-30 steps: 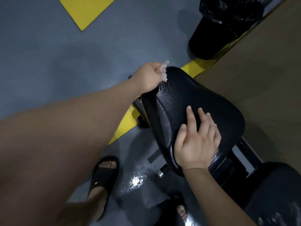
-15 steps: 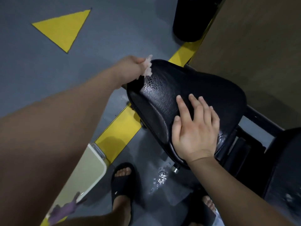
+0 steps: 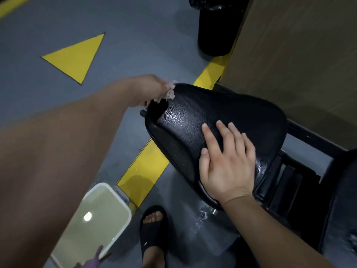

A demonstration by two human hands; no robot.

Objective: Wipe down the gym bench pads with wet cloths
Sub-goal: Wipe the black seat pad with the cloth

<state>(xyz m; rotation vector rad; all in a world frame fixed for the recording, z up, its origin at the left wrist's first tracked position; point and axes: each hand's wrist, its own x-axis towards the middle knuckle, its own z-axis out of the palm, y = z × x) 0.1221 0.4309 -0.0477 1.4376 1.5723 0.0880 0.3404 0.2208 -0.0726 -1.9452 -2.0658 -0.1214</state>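
A black textured seat pad (image 3: 222,115) of the gym bench fills the middle of the view, glistening wet near its narrow front end. My left hand (image 3: 148,89) grips a small pale wet cloth (image 3: 168,91) against the pad's front tip. My right hand (image 3: 226,161) lies flat on the near side of the pad, fingers straight and spread. A second black pad (image 3: 343,209) shows at the right edge.
A white tub of murky water (image 3: 92,219) stands on the grey floor at lower left, a purple cloth (image 3: 92,262) at its near rim. A black bin (image 3: 218,29) stands beyond the bench, a brown wall (image 3: 299,55) at right. My sandalled foot (image 3: 153,238) and water splashes (image 3: 201,219) are below.
My left hand with the cloth has slid a little down round the pad's front tip. The view has shifted, bringing the water tub into sight. My right hand stays flat on the pad.
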